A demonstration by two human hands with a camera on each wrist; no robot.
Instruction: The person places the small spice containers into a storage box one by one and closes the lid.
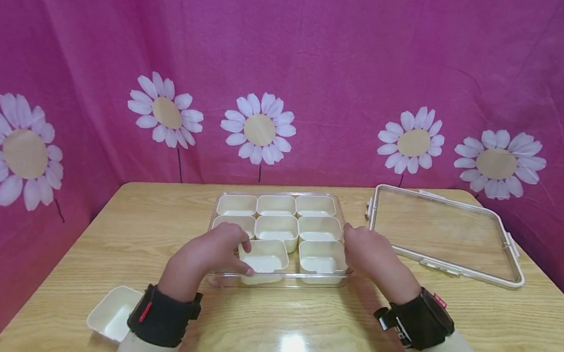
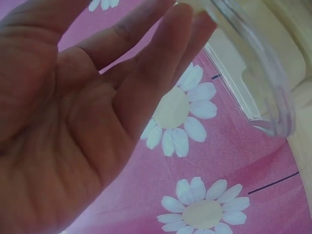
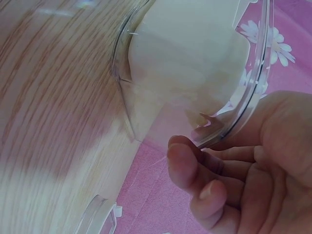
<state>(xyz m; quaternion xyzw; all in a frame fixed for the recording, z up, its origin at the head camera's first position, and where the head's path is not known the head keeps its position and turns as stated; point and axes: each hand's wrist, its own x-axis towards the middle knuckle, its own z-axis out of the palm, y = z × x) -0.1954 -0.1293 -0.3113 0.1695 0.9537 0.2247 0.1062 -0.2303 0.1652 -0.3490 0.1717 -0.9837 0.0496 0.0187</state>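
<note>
A clear plastic box (image 1: 298, 283) on the table holds several cream cups in rows. My left hand (image 1: 208, 250) is at the front left of the box and grips a front-row cup (image 1: 264, 256) by its left side, thumb near the front and a finger farther back. A gap separates this cup from the front-right cup (image 1: 322, 258). With my right hand (image 1: 368, 251) I hold the box's right wall; in the right wrist view the thumb and curled fingers (image 3: 183, 163) are on either side of the clear rim. The left wrist view shows the left palm, its fingertips partly cut off.
One more cream cup (image 1: 114, 313) stands alone at the front left, beside my left wrist. A clear lid (image 1: 449, 233) with a cream frame and side clips lies on the right of the wooden table (image 1: 250, 328). A pink flowered cloth (image 1: 330, 64) hangs behind.
</note>
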